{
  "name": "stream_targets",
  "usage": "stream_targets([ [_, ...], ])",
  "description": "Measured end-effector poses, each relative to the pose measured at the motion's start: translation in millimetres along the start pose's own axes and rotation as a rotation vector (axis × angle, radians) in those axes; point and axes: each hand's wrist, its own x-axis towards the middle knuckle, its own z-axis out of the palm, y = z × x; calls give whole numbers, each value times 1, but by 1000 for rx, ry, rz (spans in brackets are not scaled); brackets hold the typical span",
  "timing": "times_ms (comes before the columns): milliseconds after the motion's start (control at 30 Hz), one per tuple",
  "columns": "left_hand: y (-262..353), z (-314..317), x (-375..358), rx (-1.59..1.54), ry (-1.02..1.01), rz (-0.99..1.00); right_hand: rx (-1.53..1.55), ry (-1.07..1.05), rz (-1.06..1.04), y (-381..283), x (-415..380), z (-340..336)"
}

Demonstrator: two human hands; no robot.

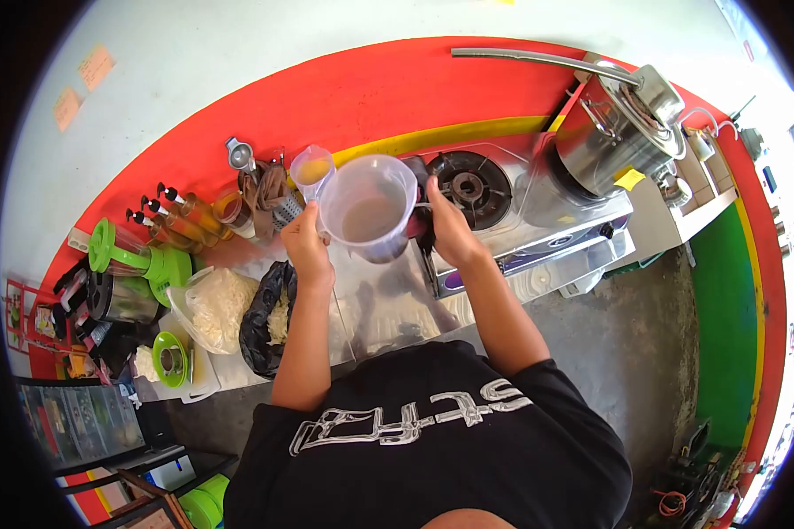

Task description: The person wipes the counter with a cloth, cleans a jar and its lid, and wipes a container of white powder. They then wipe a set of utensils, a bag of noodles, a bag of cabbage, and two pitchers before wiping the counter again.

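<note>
A large translucent plastic jug (368, 204) is held up over the steel counter, tilted so that I see into its mouth, with some brownish content or tint at the bottom. My left hand (309, 249) is closed on the jug's left side. At its right side is my right hand (454, 231), thumb up and fingers curled out of sight around a dark reddish-black thing against the jug, whose kind I cannot make out. Just behind the left hand stands a smaller clear measuring jug (312, 167). A gas burner (468, 183) lies right behind the right hand.
A tall steel pot (604, 132) stands on the stove at the right. Left on the counter are a bag of pale shreds (220, 304), a black plastic bag (265, 331), several pump bottles (185, 220) and a green blender (163, 273). A red wall (326, 115) runs behind.
</note>
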Motion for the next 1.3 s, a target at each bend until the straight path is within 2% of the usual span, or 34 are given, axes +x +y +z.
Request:
stream_targets([
  [67,25,22,-3,39,47,-8,-166,-142,-81,15,-13,-14],
  [133,14,20,8,48,13,13,-260,-222,-132,11,-30,-4],
  [200,5,17,11,65,-22,31,-335,-48,-128,7,-40,11],
  [233,1,20,10,46,-34,28,-337,-58,-128,6,-35,13],
  [300,-3,25,8,30,-48,25,-241,123,-164,4,-21,17],
  [333,-2,27,7,-9,-56,2,-24,171,-198,-10,-19,31],
  [367,-2,30,4,-48,-67,-23,-22,175,-197,-16,-10,29],
  [433,14,47,-5,-56,-39,-33,-132,242,-93,-34,8,17],
  [500,18,49,-8,-62,-8,-44,-156,187,-59,-26,33,-5],
  [567,15,37,-2,-71,-125,-47,-287,105,62,-22,46,-10],
  [633,19,25,3,-43,-143,-50,-269,126,42,-7,51,-2],
  [733,29,22,2,8,-129,-57,-147,-12,90,24,64,-5],
  [833,32,17,1,26,-78,-65,-119,65,199,32,59,-10],
  [900,28,5,7,21,-63,-70,-18,110,149,31,50,-11],
  [967,21,-19,20,-46,-139,-113,247,255,-68,26,43,-15],
  [1100,36,6,6,10,-36,-74,323,291,-395,-14,9,10],
  [1133,39,16,1,18,-25,-80,326,292,-394,-20,2,18],
  [1200,39,24,-3,26,-22,-86,153,174,-254,-27,-6,29],
  [1233,39,26,-4,6,-45,-68,-139,208,-228,-19,1,25],
  [1300,37,25,-3,-14,-75,-52,-106,182,-182,-19,10,25],
])
